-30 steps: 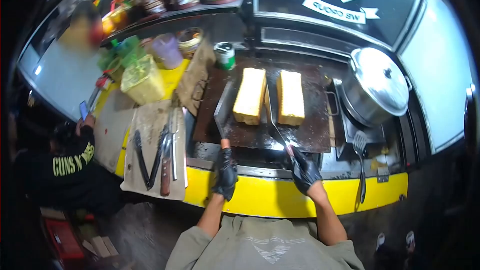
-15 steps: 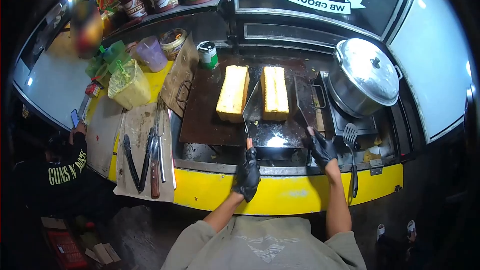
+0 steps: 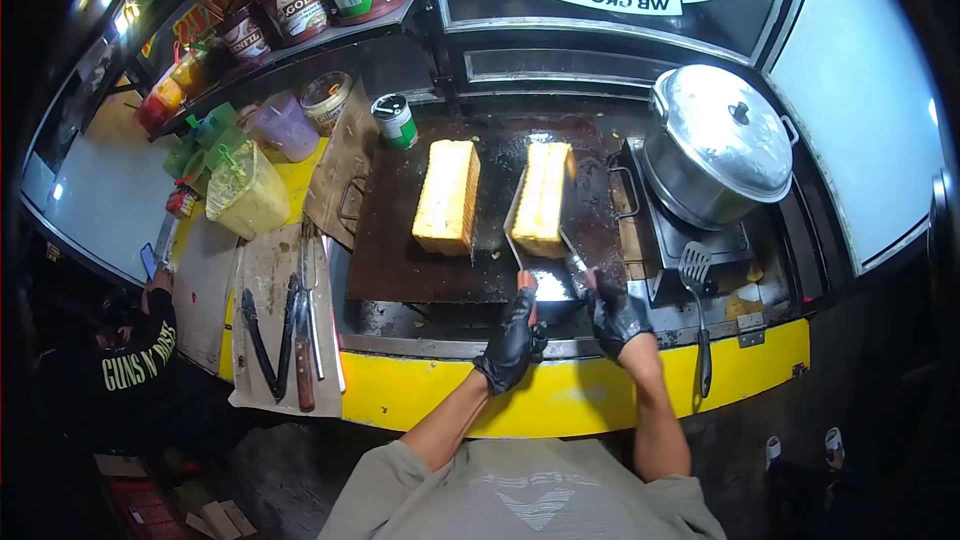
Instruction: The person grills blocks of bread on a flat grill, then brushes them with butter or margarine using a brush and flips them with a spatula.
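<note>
My left hand [image 3: 509, 348], in a black glove, grips the orange-brown handle of a metal spatula [image 3: 516, 252]. Its blade stands against the left side of the right-hand bread loaf [image 3: 541, 202]. My gloved right hand [image 3: 617, 324] is closed around a second spatula [image 3: 576, 260], which meets the same loaf near its front right corner; most of that blade is hidden. To the left, another bread loaf [image 3: 446, 198] lies with its golden top showing. Both loaves rest on the dark flat griddle [image 3: 390, 250], running lengthwise away from me.
A big lidded pot [image 3: 715, 155] stands on a burner at right, near a slotted turner [image 3: 695, 275]. Left are tongs [image 3: 272, 340], a wooden-handled tool [image 3: 304, 365], and a yellowish tub [image 3: 248, 202]. A can [image 3: 394, 122] stands behind the griddle. A person [image 3: 130, 350] with a phone is at far left.
My right hand has moved left, bringing its spatula from beside the right-hand loaf to its side. My left spatula has shifted right against that loaf, which now sits slightly tilted. The view has shifted a little.
</note>
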Demonstrator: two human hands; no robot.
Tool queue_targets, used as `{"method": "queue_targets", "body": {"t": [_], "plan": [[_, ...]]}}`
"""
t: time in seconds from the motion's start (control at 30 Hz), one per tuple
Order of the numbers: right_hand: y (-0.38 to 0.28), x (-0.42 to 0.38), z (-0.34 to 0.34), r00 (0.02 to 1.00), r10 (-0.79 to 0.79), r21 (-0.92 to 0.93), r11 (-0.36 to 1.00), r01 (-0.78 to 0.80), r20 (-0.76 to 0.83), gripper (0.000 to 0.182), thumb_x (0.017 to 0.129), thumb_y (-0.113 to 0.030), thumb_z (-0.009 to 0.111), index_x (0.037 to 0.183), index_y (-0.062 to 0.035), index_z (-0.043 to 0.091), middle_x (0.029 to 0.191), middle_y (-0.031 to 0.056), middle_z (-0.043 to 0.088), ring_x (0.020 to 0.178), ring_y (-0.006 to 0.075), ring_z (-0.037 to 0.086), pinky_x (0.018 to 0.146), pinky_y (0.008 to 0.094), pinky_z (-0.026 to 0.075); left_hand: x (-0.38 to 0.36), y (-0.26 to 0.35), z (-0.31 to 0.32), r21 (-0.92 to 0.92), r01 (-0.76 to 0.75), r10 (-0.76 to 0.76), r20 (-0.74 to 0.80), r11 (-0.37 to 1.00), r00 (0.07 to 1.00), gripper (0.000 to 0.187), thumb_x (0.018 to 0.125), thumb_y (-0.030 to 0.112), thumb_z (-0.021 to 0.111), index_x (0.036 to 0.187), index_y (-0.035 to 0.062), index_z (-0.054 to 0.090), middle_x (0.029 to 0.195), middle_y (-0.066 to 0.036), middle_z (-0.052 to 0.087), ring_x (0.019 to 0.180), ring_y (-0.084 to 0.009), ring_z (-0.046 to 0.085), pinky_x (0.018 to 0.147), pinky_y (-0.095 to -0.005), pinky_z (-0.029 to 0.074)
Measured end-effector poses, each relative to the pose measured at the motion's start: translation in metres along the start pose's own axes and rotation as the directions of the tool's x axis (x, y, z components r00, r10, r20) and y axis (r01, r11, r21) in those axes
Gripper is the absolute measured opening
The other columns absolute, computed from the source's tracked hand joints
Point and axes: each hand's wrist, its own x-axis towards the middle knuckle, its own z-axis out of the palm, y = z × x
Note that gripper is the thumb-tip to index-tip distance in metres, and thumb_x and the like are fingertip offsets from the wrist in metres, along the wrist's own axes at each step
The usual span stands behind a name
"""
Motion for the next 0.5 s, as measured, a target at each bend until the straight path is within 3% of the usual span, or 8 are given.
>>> {"method": "queue_targets", "body": {"t": [0.07, 0.13, 0.17, 0.23, 0.37, 0.43, 0.47, 0.5], "plan": [[-0.015, -0.001, -0.013, 0.999, -0.017, -0.021, 1.000, 0.016, -0.043, 0.030, 0.091, -0.014, 0.049, 0.119, -0.0075, 0.059, 0.114, 0.0223, 0.059, 0.107, 0.0384, 0.056, 0.086, 0.0391, 0.048, 0.007, 0.009, -0.014, -0.097, 0.179, -0.175, 0.043, 0.979, 0.984, 0.050, 0.092, 0.056, 0.044, 0.117, 0.0129, 0.050, 0.057, 0.003, 0.045, 0.039, -0.0063, 0.034, 0.036, -0.0211, 0.030], [-0.037, -0.002, -0.020, 0.999, 0.028, -0.136, 0.990, -0.033, -0.039, 0.032, 0.089, -0.013, 0.049, 0.119, -0.0078, 0.058, 0.114, 0.0224, 0.059, 0.105, 0.0385, 0.057, 0.085, 0.0400, 0.048, 0.023, 0.010, -0.037, -0.500, 0.539, -0.115, 0.652, 0.678, 0.750, 0.049, 0.088, 0.057, 0.050, 0.085, 0.0084, 0.052, 0.057, 0.001, 0.046, 0.038, -0.0078, 0.036, 0.035, -0.0207, 0.033], [-0.046, -0.004, -0.022, 0.999, 0.033, -0.230, 0.973, -0.037, -0.022, 0.033, 0.089, -0.012, 0.050, 0.120, -0.0078, 0.057, 0.115, 0.0225, 0.058, 0.105, 0.0386, 0.057, 0.085, 0.0401, 0.048, 0.017, 0.012, -0.039, -0.532, 0.507, -0.139, 0.584, 0.679, 0.800, 0.046, 0.091, 0.050, 0.050, 0.069, 0.0092, 0.045, 0.055, 0.001, 0.041, 0.038, -0.0088, 0.038, 0.034, -0.0202, 0.035], [-0.038, -0.008, -0.022, 0.984, -0.168, -0.255, 0.956, 0.147, -0.064, 0.036, 0.088, -0.009, 0.050, 0.123, -0.0087, 0.055, 0.117, 0.0220, 0.058, 0.105, 0.0377, 0.057, 0.087, 0.0397, 0.048, -0.005, 0.019, -0.039, -0.645, 0.526, -0.137, 0.553, 0.554, 0.822, 0.044, 0.093, 0.046, 0.049, 0.072, 0.0076, 0.045, 0.055, 0.002, 0.038, 0.038, -0.0087, 0.038, 0.034, -0.0202, 0.034], [-0.017, -0.027, -0.034, 0.934, -0.330, 0.042, 0.940, 0.338, -0.139, 0.039, 0.088, 0.000, 0.048, 0.126, -0.0053, 0.054, 0.124, 0.0198, 0.056, 0.114, 0.0321, 0.056, 0.094, 0.0346, 0.044, -0.077, 0.018, -0.055, -0.554, 0.446, -0.279, 0.362, 0.703, 0.889, 0.046, 0.095, 0.050, 0.040, 0.074, 0.0100, 0.047, 0.053, 0.001, 0.042, 0.039, -0.0088, 0.038, 0.036, -0.0193, 0.033], [0.005, -0.037, -0.034, 0.975, -0.198, 0.246, 0.945, 0.217, -0.101, 0.039, 0.092, -0.002, 0.046, 0.131, -0.0007, 0.049, 0.125, 0.0167, 0.058, 0.116, 0.0237, 0.056, 0.095, 0.0287, 0.042, -0.113, 0.006, -0.063, -0.475, 0.307, -0.262, 0.161, 0.825, 0.952, 0.045, 0.096, 0.051, 0.036, 0.074, 0.0135, 0.047, 0.053, 0.000, 0.047, 0.038, -0.0087, 0.039, 0.035, -0.0201, 0.031], [0.024, -0.038, -0.026, 0.986, -0.136, 0.454, 0.876, 0.164, -0.092, 0.039, 0.095, -0.005, 0.044, 0.133, 0.0034, 0.045, 0.124, 0.0131, 0.059, 0.114, 0.0159, 0.054, 0.093, 0.0243, 0.040, -0.128, 0.000, -0.062, -0.367, 0.208, -0.204, 0.049, 0.907, 0.978, 0.043, 0.097, 0.048, 0.034, 0.100, 0.0123, 0.058, 0.052, 0.004, 0.045, 0.039, -0.0060, 0.034, 0.036, -0.0200, 0.027], [0.047, -0.035, -0.014, 0.995, -0.058, 0.604, 0.792, 0.093, -0.078, 0.038, 0.095, -0.003, 0.043, 0.132, 0.0036, 0.046, 0.119, 0.0137, 0.061, 0.111, 0.0158, 0.056, 0.091, 0.0236, 0.041, -0.127, -0.010, -0.066, -0.365, 0.213, -0.212, 0.045, 0.906, 0.976, 0.043, 0.097, 0.048, 0.034, 0.100, 0.0123, 0.058, 0.052, 0.004, 0.045, 0.039, -0.0060, 0.034, 0.036, -0.0200, 0.027]]}}
